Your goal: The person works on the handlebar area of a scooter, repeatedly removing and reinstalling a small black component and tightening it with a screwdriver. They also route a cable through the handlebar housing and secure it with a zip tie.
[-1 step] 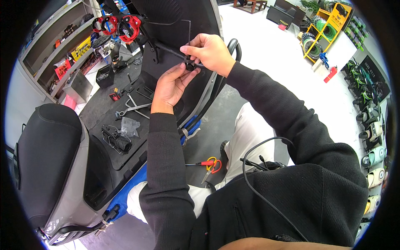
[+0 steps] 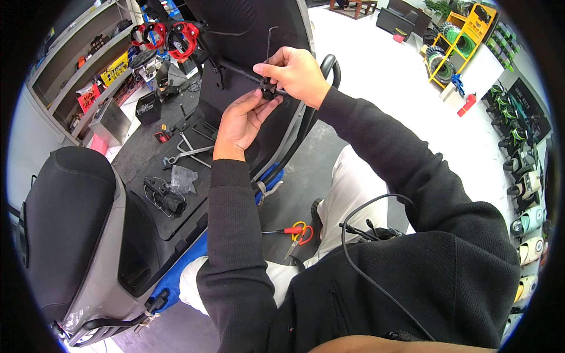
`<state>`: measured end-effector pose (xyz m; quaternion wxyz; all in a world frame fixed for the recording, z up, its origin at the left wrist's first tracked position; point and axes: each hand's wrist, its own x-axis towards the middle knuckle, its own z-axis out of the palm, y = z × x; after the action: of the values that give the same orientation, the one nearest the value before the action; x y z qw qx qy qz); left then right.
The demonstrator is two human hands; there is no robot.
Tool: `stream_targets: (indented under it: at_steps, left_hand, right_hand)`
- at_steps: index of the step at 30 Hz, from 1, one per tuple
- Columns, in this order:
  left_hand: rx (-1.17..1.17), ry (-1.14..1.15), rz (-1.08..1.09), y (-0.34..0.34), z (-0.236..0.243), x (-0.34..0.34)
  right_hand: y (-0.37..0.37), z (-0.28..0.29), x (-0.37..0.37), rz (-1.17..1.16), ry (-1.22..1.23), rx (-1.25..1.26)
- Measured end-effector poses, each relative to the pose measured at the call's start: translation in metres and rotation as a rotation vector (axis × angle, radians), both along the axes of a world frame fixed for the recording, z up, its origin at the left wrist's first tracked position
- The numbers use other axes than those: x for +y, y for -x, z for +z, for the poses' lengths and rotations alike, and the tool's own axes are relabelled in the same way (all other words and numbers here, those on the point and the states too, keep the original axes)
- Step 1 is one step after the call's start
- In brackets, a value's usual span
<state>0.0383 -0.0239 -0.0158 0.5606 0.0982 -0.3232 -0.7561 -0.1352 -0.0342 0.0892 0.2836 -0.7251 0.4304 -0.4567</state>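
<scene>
Above the black inner panel (image 2: 226, 35) of a scooter, both my hands work on one small part. My left hand (image 2: 242, 122) is closed, its fingertips pinching a small black clamp-like piece (image 2: 268, 93) from below. Just above it, my right hand (image 2: 297, 73) pinches the lower stretch of a thin L-shaped hex key (image 2: 269, 44). The key stands nearly upright, its short bent end on top pointing right. Its lower tip is hidden by my fingers, so I cannot tell exactly how it sits in the piece.
On the scooter's footboard lie wrenches (image 2: 191, 153), a black bracket (image 2: 165, 197), a clear plastic bag (image 2: 183, 179) and a black box of small hardware (image 2: 148, 107). The seat (image 2: 70, 217) is at left. Scissors (image 2: 300, 235) and a red-handled screwdriver (image 2: 289, 230) lie low near my leg.
The hex key has turned in my right fingers: its bent top end pointed left before and points right now. My left hand and the black piece have stayed in place.
</scene>
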Motion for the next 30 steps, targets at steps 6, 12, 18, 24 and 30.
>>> stream_targets:
  at_steps: [6, 12, 18, 24, 30]
  left_hand:
    - [-0.085, -0.014, 0.045, 0.000, 0.010, 0.006]
    - [-0.269, -0.063, 0.139, -0.004, 0.021, 0.005]
    - [-0.425, -0.058, 0.155, -0.008, 0.033, 0.006]
    - [-0.534, 0.015, 0.139, -0.014, 0.041, 0.002]
    - [-0.511, 0.012, 0.137, -0.013, 0.040, 0.002]
  right_hand:
    - [0.001, 0.001, -0.005, 0.101, -0.112, -0.139]
    - [0.006, -0.002, 0.001, 0.134, -0.226, -0.346]
    - [-0.009, -0.003, 0.005, -0.017, -0.233, -0.450]
    - [-0.019, -0.009, 0.011, -0.106, -0.185, -0.553]
    - [-0.020, -0.005, 0.020, -0.150, -0.237, -0.559]
